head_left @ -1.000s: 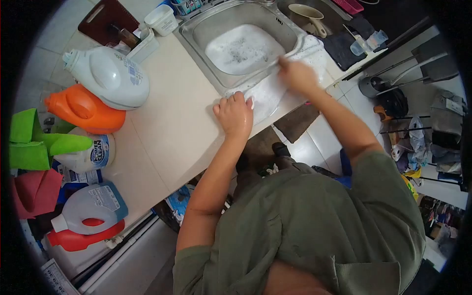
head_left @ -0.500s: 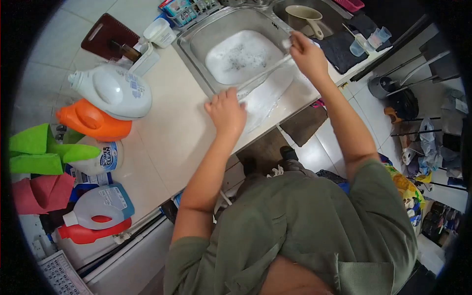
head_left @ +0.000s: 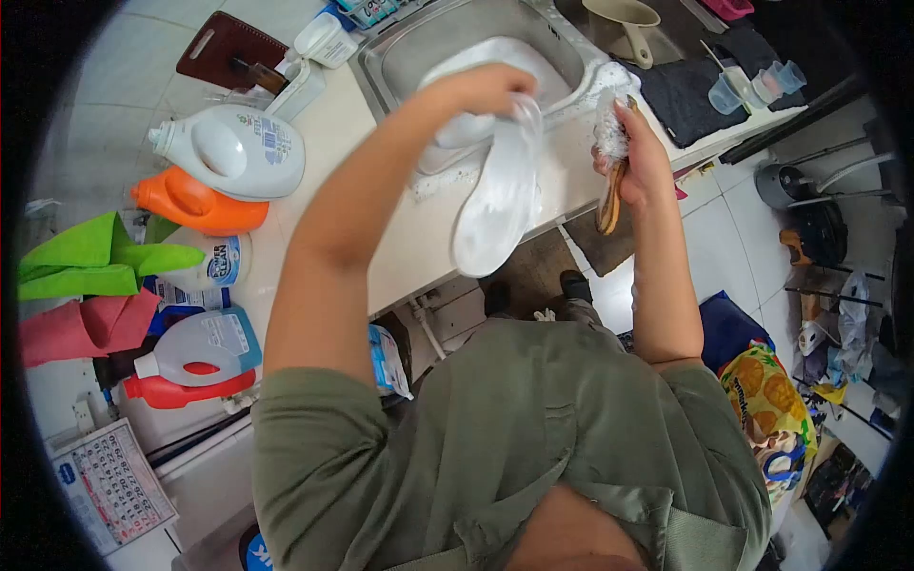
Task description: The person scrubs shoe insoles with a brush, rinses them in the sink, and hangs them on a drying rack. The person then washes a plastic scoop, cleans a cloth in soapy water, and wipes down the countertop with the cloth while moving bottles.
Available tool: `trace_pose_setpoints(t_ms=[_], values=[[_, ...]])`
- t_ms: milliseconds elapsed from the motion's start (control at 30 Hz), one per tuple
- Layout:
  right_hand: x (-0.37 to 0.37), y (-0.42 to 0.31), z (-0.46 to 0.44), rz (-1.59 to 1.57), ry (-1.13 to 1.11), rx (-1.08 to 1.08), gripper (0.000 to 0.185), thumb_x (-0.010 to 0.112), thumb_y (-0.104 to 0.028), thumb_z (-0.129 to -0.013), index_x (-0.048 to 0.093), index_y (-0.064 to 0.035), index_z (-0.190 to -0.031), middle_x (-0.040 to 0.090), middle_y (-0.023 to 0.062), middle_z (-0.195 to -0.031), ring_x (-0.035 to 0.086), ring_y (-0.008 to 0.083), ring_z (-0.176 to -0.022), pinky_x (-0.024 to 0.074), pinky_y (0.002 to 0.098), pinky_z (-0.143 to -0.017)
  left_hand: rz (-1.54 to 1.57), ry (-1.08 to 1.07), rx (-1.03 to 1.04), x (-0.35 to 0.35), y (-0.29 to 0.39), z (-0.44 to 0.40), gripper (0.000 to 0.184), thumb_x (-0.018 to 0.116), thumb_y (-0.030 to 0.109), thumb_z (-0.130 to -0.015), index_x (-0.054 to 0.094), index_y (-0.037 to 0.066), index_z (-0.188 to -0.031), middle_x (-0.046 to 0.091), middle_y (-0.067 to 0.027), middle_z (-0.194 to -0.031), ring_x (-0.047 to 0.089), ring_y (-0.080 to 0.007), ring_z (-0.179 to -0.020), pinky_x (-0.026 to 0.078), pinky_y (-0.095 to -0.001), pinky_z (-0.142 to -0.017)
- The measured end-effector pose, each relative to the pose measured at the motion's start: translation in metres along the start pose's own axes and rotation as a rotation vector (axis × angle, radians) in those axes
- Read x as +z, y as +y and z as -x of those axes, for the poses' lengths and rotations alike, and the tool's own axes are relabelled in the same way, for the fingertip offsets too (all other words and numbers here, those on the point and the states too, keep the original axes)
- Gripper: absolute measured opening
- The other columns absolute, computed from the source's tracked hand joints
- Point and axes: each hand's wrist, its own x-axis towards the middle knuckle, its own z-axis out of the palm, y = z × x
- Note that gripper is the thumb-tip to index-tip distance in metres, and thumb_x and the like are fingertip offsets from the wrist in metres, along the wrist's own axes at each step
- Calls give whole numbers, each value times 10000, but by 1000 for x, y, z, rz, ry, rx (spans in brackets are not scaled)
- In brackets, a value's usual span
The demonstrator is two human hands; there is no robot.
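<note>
My left hand (head_left: 490, 88) reaches over the near side of the sink, closed on a long, wet white thing (head_left: 497, 205) with a rounded, sole-like end. This hangs over the counter edge; blur and foam hide its exact kind. My right hand (head_left: 645, 152) grips a scrub brush (head_left: 612, 195) with a wooden back, its pale bristles covered in suds. The brush is upright over the counter, apart from the white thing. Behind my left hand, the steel sink (head_left: 400, 59) holds white suds (head_left: 500, 52), partly hidden by my forearm.
Detergent bottles, a white one (head_left: 233, 152) and an orange one (head_left: 195, 202), lie on the left counter near green gloves (head_left: 90, 257). A beige pan (head_left: 624, 19) sits at the back right. Plastic cups (head_left: 762, 86) stand by a dark cloth (head_left: 681, 100).
My left hand has lifted and moved toward the sink, swinging the white thing. My right hand has let go of its other end, moved right and down, and now holds the scrub brush.
</note>
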Motion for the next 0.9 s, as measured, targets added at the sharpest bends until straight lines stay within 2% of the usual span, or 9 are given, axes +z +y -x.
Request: trace_pose_setpoints(t_ms=[100, 167, 367, 467, 533, 633, 700, 833, 900], values=[[3, -5, 5, 69, -16, -28, 200, 494, -234, -850, 460, -98, -992, 475, 11, -659, 452, 129, -452, 341, 239, -348, 36, 285, -91, -50, 9, 68, 297, 634, 185, -732, 523, 49, -972, 570, -43, -843, 526, -142, -751, 427, -293, -651], [12, -8, 11, 135, -13, -48, 254, 501, -214, -842, 466, -89, -1060, 476, -4, -688, 461, 103, -493, 349, 236, -361, 199, 443, -401, -59, 33, 112, 311, 634, 146, -748, 515, 68, -1025, 569, -38, -858, 524, -108, -717, 430, -253, -571], [29, 12, 27, 890, -124, -257, 407, 550, -205, -799, 479, -175, -1199, 542, 4, -721, 490, 76, -581, 392, 217, -463, 658, 927, -667, 49, 46, 194, 310, 521, -46, -759, 500, 37, -1057, 561, -30, -921, 549, -95, -742, 445, -203, -511], [25, 45, 19, 1321, -181, -440, 425, 561, -256, -777, 483, -241, -1194, 590, 91, -749, 577, 213, -667, 453, 324, -577, 754, 1041, -722, 110, 57, 205, 294, 561, -23, -725, 515, 42, -1008, 589, -92, -920, 595, -192, -737, 499, -311, -537], [25, 59, 16, 1687, -209, -527, 430, 550, -289, -769, 477, -282, -1193, 603, 137, -838, 582, 317, -799, 462, 405, -656, 246, 780, -874, 129, 67, 207, 269, 596, 42, -709, 544, 57, -973, 574, -112, -961, 571, -275, -840, 455, -396, -705], [29, 63, 9, 1769, -247, -619, 424, 534, -272, -783, 470, -283, -1202, 607, 129, -829, 587, 306, -793, 467, 387, -662, -161, 836, -659, 136, 79, 175, 263, 639, 136, -686, 584, 85, -938, 547, -110, -999, 498, -307, -959, 351, -433, -823], [27, 66, -2, 1766, -285, -643, 420, 530, -268, -788, 469, -273, -1204, 606, 122, -827, 587, 305, -789, 468, 382, -665, -72, 781, -465, 140, 71, 146, 258, 665, 192, -674, 617, 116, -916, 525, -75, -1007, 449, -250, -1001, 312, -399, -839], [33, 56, -4, 1658, -339, -761, 416, 529, -293, -790, 464, -241, -1198, 618, 111, -854, 597, 288, -788, 467, 384, -660, -25, 970, -439, 151, 63, 124, 278, 663, 237, -679, 623, 137, -935, 523, -39, -1014, 455, -231, -994, 295, -382, -847], [52, 47, 20, 1685, -140, -726, 373, 524, -316, -791, 487, -202, -1144, 627, 108, -853, 604, 281, -781, 468, 385, -664, -42, 986, -466, 155, 63, 124, 289, 664, 255, -679, 629, 142, -943, 510, -28, -1030, 442, -218, -1000, 280, -389, -843]])
